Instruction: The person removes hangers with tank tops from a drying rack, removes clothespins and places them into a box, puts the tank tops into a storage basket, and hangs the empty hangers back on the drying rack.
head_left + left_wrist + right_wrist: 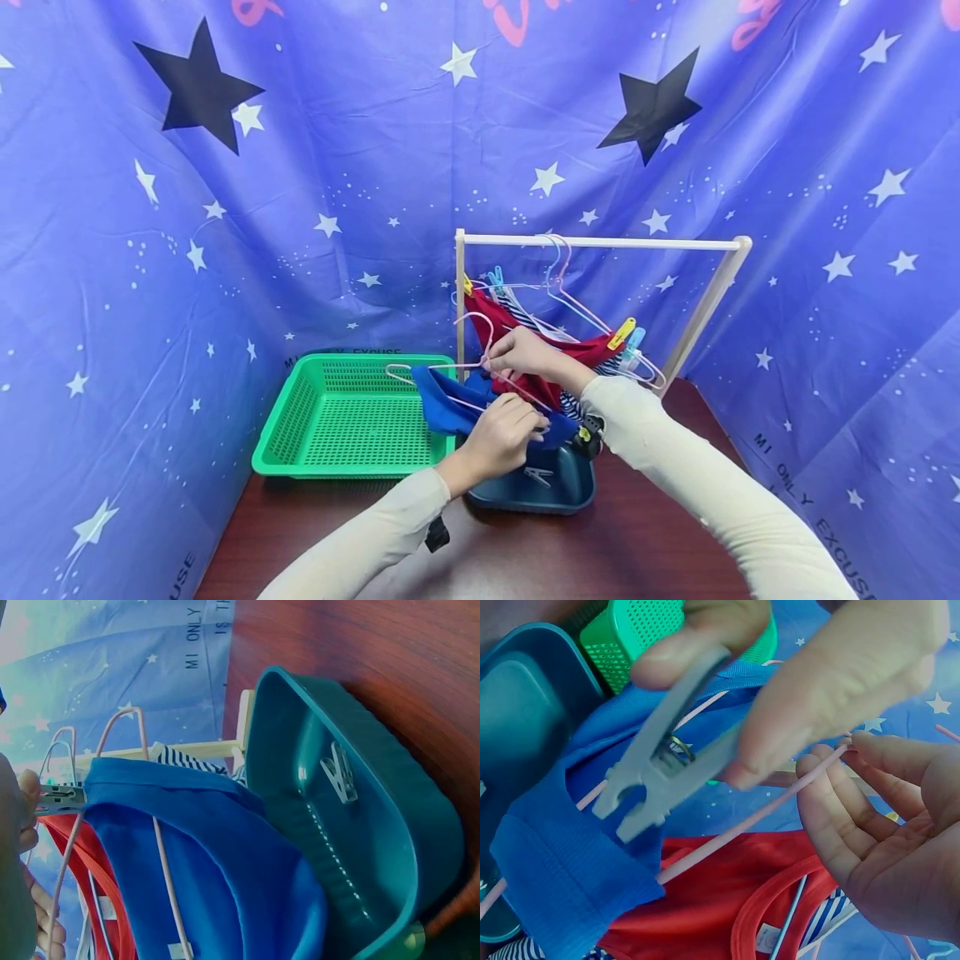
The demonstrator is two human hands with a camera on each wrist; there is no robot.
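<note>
A blue garment (441, 402) hangs on a pink hanger (739, 829), with the hanger's bar passing inside it. My right hand (528, 354) pinches the hanger just below its hook; the fingertips show on the pink wire in the right wrist view. Lower down, my left hand (498, 437) squeezes a grey clothespin (667, 772) between thumb and fingers. The clothespin's mouth is spread over the garment's shoulder in the right wrist view, and lies right at the fabric's edge in the left wrist view.
Behind my hands, a red garment (592, 352) and a striped one hang from a white rack (600, 242), with yellow clothespins (621, 333) and blue ones on them. A green basket (352, 475) stands left. Below is a dark teal basin (525, 506) holding a loose clothespin (340, 774).
</note>
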